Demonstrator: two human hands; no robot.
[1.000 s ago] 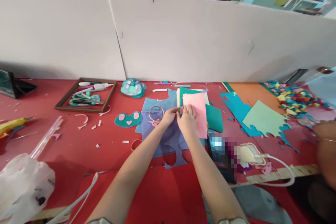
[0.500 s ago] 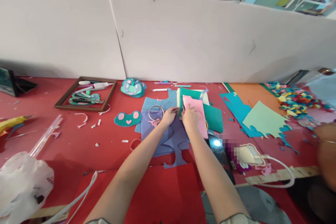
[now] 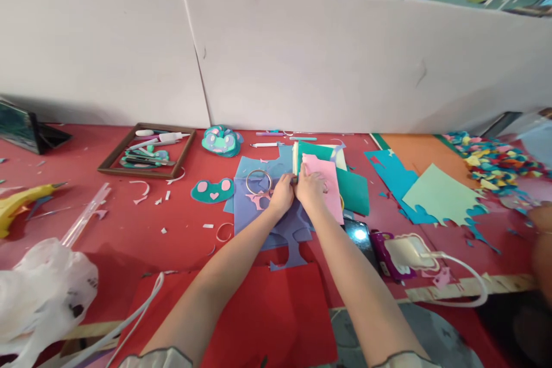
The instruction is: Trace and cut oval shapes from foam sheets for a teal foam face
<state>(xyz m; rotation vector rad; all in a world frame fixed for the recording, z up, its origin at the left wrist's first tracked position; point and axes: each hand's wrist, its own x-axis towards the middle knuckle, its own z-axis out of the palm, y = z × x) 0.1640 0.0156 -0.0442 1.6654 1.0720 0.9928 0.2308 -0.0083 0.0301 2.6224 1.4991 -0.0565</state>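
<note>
Both my hands meet at the left edge of a stack of foam sheets on the red table [image 3: 129,230]. My right hand [image 3: 311,188] lies on the pink sheet [image 3: 328,184] that tops the stack, fingers curled at its edge. My left hand [image 3: 282,192] pinches the same edge from the left, its fingers closed. Green sheets [image 3: 356,191] show under the pink one. A purple cut-out sheet [image 3: 276,221] lies beneath my hands, with a metal ring [image 3: 257,181] on it just left of my left hand.
A wooden frame [image 3: 149,150] holding pens and cutters sits at the back left. Teal frog-shaped cut-outs [image 3: 212,190] lie near it. Blue and light green sheets [image 3: 431,195] and coloured scraps [image 3: 495,164] lie right. A phone [image 3: 361,236], a cabled device [image 3: 407,253], a white bag [image 3: 43,293].
My right hand slid back from the middle of the pink sheet to its left edge, and my left hand closed in beside it. The view shifted slightly.
</note>
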